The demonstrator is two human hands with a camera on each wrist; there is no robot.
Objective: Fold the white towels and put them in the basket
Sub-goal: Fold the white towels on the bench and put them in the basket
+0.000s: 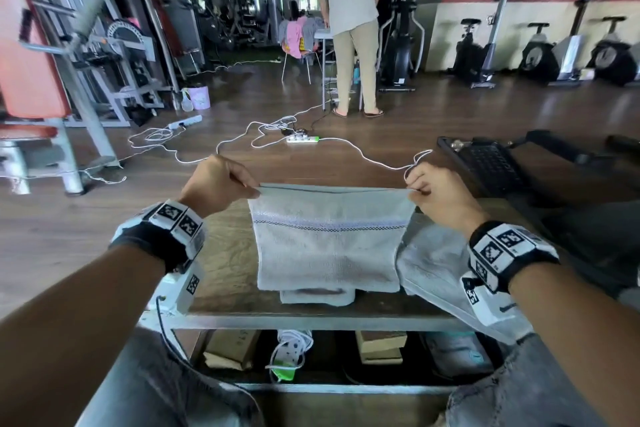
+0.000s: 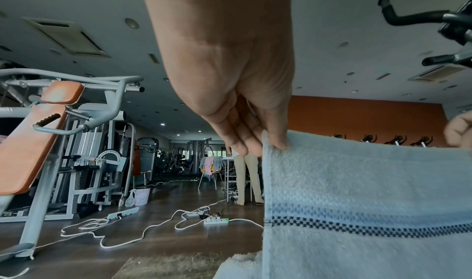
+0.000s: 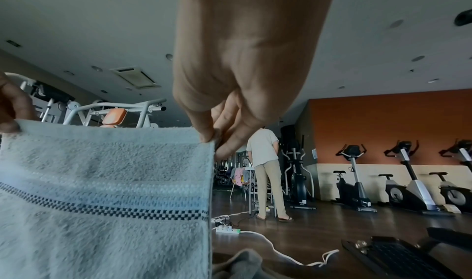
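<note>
Towel held up, more cloth below

Your left hand (image 1: 216, 180) and right hand (image 1: 437, 191) each pinch a top corner of the white towel (image 1: 329, 239) at frame centre, above the desk (image 1: 225, 274). A folded towel (image 1: 317, 297) lies beneath it; another towel (image 1: 436, 263) lies crumpled lower right. Cables (image 1: 242, 139) cross the floor behind.

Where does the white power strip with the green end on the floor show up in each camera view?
Head: white power strip with the green end, upper middle.
Left wrist: lower middle, left of the held white towel.
Right wrist: lower middle.
Shared landmark: standing person.
</note>
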